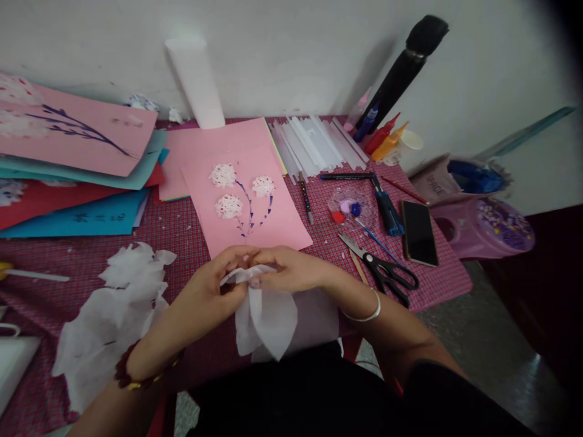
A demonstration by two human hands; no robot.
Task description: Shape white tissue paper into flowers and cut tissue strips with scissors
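Note:
A thin white tissue paper (268, 318) is gathered at its top between both hands and hangs down toward my lap. My left hand (216, 291) pinches it from the left, thumb and fingers closed on the bunched edge. From the right, my right hand (286, 267) grips the same bunch, its fingertips meeting the left ones. Just beyond the hands lies a pink sheet (282, 212) with red-speckled white paper blossoms (228, 207) and purple painted stems. Another pale sheet (319, 312) lies under my right forearm.
Crumpled white tissue (113, 315) lies left, below stacked coloured cards (82, 133). On the right are black scissors (387, 270), a paint palette (353, 209), a utility knife (387, 209), a phone (419, 233) and clear glue sticks (314, 145). Paint bottles (382, 136) stand by the wall.

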